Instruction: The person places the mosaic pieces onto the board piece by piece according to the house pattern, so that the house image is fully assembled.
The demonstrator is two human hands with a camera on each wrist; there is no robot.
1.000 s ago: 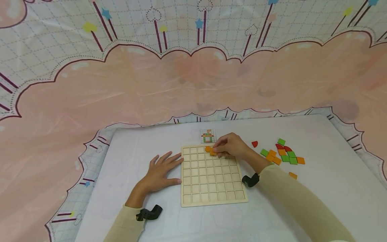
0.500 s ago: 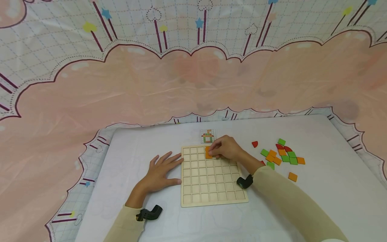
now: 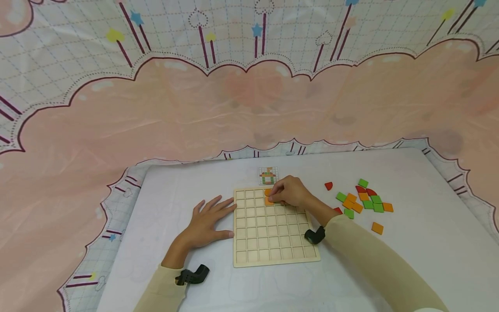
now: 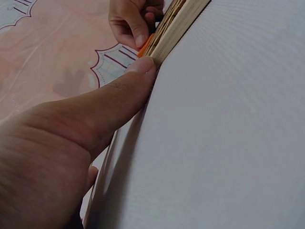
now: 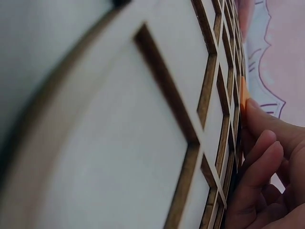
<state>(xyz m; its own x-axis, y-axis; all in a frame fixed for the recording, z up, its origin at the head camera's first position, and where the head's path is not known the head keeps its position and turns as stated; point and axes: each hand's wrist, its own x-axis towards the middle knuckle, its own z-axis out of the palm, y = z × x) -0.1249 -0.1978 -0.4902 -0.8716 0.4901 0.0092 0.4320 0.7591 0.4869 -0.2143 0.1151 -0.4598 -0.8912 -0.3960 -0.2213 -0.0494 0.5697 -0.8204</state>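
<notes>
A wooden grid board (image 3: 253, 234) lies on the white table. Spread along its left edge, my left hand (image 3: 208, 225) touches the rim with its fingertips; in the left wrist view its thumb (image 4: 114, 102) presses against the board's side. My right hand (image 3: 292, 190) is over the board's far rows, fingers curled, pinching an orange square tile (image 3: 268, 202) at a cell of the second row. Just beyond sits an orange rounded tile (image 3: 267, 192) in the top row, partly hidden by the fingers. The right wrist view shows the thumb on an orange tile edge (image 5: 243, 95).
A small pattern card (image 3: 268, 175) lies behind the board. To the right are scattered green tiles (image 3: 367, 204), orange tiles (image 3: 377, 228) and red quarter-round tiles (image 3: 328, 186). A patterned cloth (image 3: 249, 108) hangs beyond the table.
My right hand has shifted slightly left, and the orange square has gone from a tilted position to lying square with its cell. The left hand stays in place.
</notes>
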